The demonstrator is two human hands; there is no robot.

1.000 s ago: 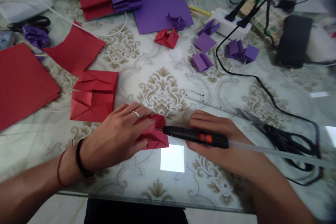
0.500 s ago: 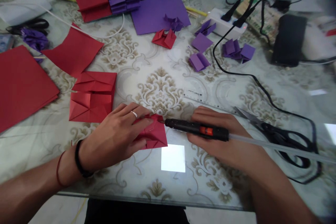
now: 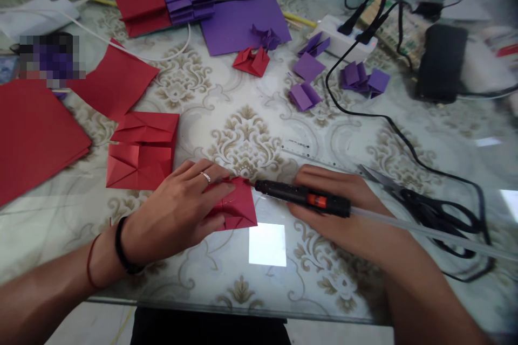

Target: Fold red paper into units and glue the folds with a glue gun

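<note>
My left hand (image 3: pixel 174 213) grips a folded red paper piece (image 3: pixel 240 207) against the glass-topped table, its fingers covering the left half of the paper. A black glue gun (image 3: pixel 301 197) with an orange patch is in my right hand (image 3: pixel 332 215), whose fingertips are hidden behind it. The gun's nozzle sits at the upper right edge of the red paper; I cannot tell if it touches. From the gun's back end a long clear glue stick (image 3: pixel 404 226) runs off to the right. Just beyond my left hand lies another folded red paper square (image 3: pixel 141 151).
Black-handled scissors (image 3: pixel 433 215) and a clear ruler (image 3: pixel 311 156) lie near my right hand. A black cord (image 3: pixel 404 135) loops from a white power strip (image 3: pixel 343 38). Small purple folded pieces (image 3: pixel 305 96), a red folded piece (image 3: pixel 251 62) and red sheets (image 3: pixel 36 140) lie farther back.
The glue gun's nozzle has shifted very slightly up along the paper's edge. Both hands keep their hold, and the whole view has drifted a little.
</note>
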